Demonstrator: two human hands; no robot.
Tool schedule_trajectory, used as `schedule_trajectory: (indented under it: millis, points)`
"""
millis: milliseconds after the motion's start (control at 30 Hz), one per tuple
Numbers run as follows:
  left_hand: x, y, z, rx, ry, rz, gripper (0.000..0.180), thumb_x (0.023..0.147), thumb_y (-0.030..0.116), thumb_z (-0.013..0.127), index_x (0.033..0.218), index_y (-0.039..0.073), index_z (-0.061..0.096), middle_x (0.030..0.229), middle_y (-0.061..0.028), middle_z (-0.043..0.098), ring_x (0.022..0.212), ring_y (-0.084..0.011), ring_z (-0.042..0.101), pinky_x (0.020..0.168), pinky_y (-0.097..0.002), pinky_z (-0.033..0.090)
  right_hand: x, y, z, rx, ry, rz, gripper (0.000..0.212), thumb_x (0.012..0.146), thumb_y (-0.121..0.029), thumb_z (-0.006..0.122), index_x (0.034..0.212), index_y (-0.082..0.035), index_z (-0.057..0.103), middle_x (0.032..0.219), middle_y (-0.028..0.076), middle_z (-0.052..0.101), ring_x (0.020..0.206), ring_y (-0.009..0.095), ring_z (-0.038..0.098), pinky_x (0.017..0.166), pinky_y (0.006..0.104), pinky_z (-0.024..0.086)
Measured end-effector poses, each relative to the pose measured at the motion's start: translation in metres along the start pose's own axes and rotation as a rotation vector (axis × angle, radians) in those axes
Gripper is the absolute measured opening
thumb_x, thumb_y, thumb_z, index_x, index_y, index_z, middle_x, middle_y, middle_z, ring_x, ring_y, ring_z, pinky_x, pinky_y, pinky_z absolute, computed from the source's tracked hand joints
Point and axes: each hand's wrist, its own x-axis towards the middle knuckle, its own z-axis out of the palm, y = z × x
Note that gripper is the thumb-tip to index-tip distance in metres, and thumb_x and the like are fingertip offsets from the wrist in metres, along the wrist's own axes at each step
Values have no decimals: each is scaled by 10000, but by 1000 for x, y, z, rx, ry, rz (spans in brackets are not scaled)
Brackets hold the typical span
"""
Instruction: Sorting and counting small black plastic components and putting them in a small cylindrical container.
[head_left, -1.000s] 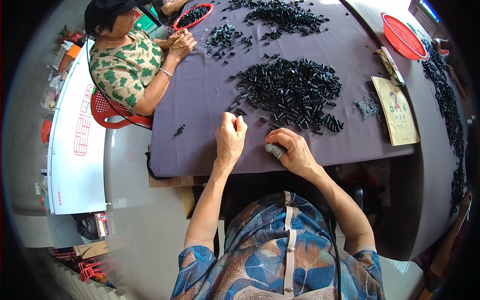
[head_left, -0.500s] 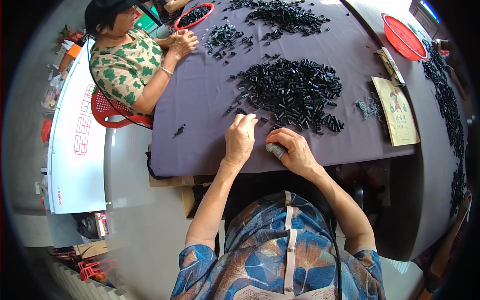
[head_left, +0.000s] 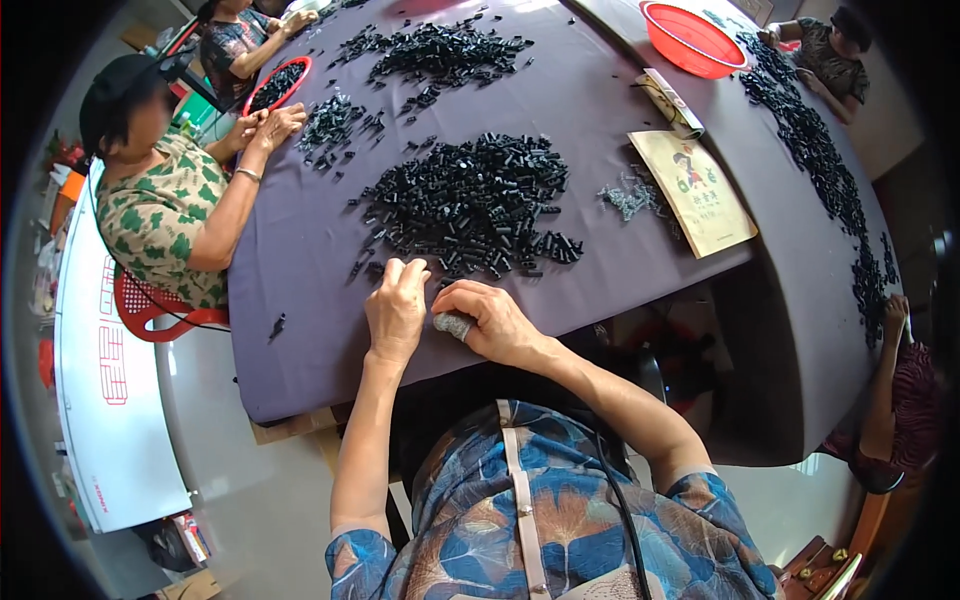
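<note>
A big heap of small black tube-shaped plastic pieces (head_left: 465, 200) lies on the grey cloth-covered table (head_left: 620, 290). At its near edge my left hand (head_left: 397, 312) is closed, thumb and fingertips pinched together; whatever they grip is too small or hidden to make out. Close by on the right, my right hand (head_left: 498, 322) curls with its fingers bent inward and its fingertips facing the left hand. A grey wrapping (head_left: 453, 324) covers its thumb. Its fingers hide anything they hold. The two hands are slightly apart.
Small clear pieces (head_left: 630, 198) lie beside a yellowish paper booklet (head_left: 697, 195). A red basket (head_left: 690, 40) stands farther back. More black pieces (head_left: 450, 50) spread across the far table. On the left sits a co-worker (head_left: 170, 205); others work at the far left and along the right.
My view has turned, so the table and heap appear farther left, and more people show at the edges. Both hands stay pinched beside the heap's near edge.
</note>
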Motion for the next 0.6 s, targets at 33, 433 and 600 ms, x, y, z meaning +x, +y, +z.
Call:
schedule_trajectory:
  millis: [33,433,600]
  points:
    - [1,1,2,13,16,10,81,869,105,610,943,86,581,855,-106,549,720,-326,628,575,-415,509,1,-2,-1,-18,0,-3,225,750,41,642,968,-5,617,971,130,628,897,322,621,772,365,508]
    - [6,-9,9,23,46,5,356,829,-13,527,1177,48,481,976,-128,564,826,-321,632,659,-401,525,4,-8,-5,-94,-29,18,263,718,64,618,970,-12,617,1003,124,632,927,305,630,806,350,504]
    - [5,-12,4,-111,98,-13,122,895,95,581,991,51,520,878,-132,642,774,-336,639,621,-406,508,5,-11,-3,-94,-43,33,250,727,64,620,968,-4,620,1005,124,637,929,292,632,810,338,503]
